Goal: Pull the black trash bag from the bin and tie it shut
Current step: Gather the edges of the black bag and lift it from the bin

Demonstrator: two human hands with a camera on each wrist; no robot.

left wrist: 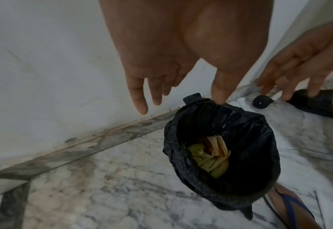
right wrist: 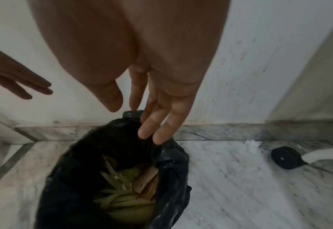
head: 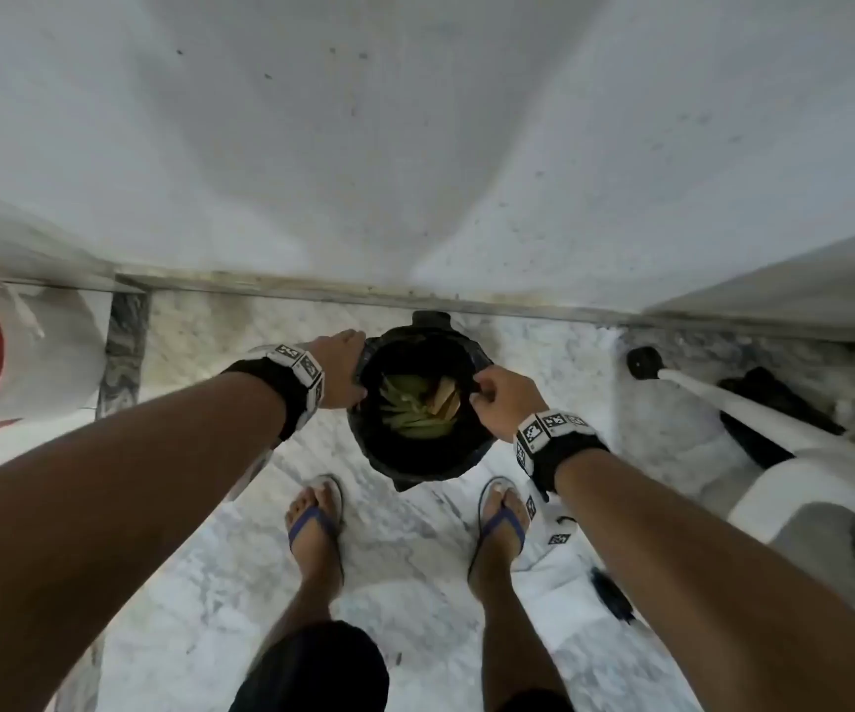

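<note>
A black trash bag (head: 415, 460) (left wrist: 249, 124) (right wrist: 171, 162) lines a small bin on the marble floor by the wall, and its rim is folded over the bin's edge, hiding nearly all of the bin. Green peels and brown cardboard scraps (head: 417, 408) lie inside. My left hand (head: 345, 370) (left wrist: 181, 105) is at the left rim, fingers straight, with the thumb tip touching the bag's edge. My right hand (head: 487, 395) (right wrist: 132, 122) hangs over the right rim with its fingers straight, their tips at the plastic. Neither hand grips anything.
The bin stands close to a white wall (head: 415, 146) and its skirting. A white pail with a red label (head: 14, 362) stands at the left. At the right lie a white pipe with a black round end (head: 646, 362) and a black bundle (head: 774, 403). My feet in blue flip-flops (head: 312, 521) stand just before the bin.
</note>
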